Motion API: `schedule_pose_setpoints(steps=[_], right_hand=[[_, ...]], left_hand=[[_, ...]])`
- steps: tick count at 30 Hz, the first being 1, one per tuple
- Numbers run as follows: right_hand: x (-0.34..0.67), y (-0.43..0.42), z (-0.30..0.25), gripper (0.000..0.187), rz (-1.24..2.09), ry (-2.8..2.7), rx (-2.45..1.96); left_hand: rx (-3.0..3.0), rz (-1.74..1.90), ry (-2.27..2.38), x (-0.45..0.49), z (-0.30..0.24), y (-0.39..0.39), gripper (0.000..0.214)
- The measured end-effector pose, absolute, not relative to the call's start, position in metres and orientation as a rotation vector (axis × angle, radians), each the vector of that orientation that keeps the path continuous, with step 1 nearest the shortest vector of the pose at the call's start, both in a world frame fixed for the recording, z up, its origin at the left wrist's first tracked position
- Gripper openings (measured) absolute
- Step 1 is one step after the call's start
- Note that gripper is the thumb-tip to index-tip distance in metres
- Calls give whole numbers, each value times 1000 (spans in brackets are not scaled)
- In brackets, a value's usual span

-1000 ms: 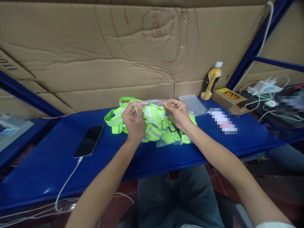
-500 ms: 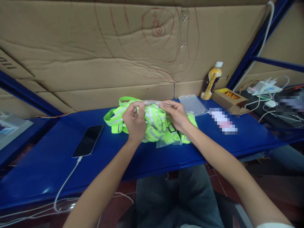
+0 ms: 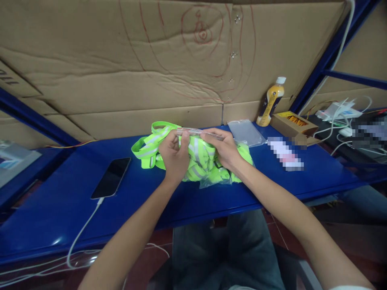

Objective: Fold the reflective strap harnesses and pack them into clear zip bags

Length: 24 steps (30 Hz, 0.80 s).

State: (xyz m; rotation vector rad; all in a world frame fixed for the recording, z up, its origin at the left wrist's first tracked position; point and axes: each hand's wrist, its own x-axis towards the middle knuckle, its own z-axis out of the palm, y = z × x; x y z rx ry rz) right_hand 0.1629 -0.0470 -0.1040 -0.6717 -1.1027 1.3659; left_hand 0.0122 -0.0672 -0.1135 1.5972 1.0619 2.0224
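Between my two hands runs the upper edge of a clear plastic bag (image 3: pixel 193 131). My left hand (image 3: pixel 175 155) pinches one end of this edge with the thumb on top. At the other end, my right hand (image 3: pixel 222 147) grips it between thumb and fingers. Neon-green reflective straps (image 3: pixel 198 159) with silver stripes lie bunched beneath and behind both hands. Some loop out to the left on the table; others sit in clear plastic near my right wrist. How much of them the held bag encloses, I cannot tell.
On the blue table (image 3: pixel 145 205) lie a phone (image 3: pixel 111 178) with a white cable, on the left, and flat clear bags (image 3: pixel 246 133) behind my right hand. A drink bottle (image 3: pixel 271 102) and a cardboard box (image 3: pixel 294 124) stand at the back right. Cardboard (image 3: pixel 90 92) walls the back.
My left hand has shifted slightly right, closer to my right hand. The plastic edge between them now slants down to the right. Both hands keep their grip.
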Motion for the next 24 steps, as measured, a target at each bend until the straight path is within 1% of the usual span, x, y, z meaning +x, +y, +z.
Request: schedule_pose_setpoints(steps=[3, 8, 12, 16, 22, 24], right_hand=[[162, -49, -105, 37, 1352, -1105, -679], [161, -50, -106, 35, 1364, -1077, -664], [162, -47, -107, 37, 1403, -1090, -667], [163, -46, -108, 35, 1342, -1125, -694], [163, -47, -109, 35, 1296, -1158, -707], [162, -47, -109, 35, 1292, -1157, -710]], left_hand=[[1580, 2003, 1027, 14, -112, -68, 36], [1602, 1993, 1017, 10, -114, -66, 31], [1623, 1976, 1041, 6, -116, -64, 34], [1631, 1928, 987, 6, -117, -61, 34], [1636, 1885, 948, 5, -119, -59, 22], [1677, 1888, 962, 4, -118, -60, 21]])
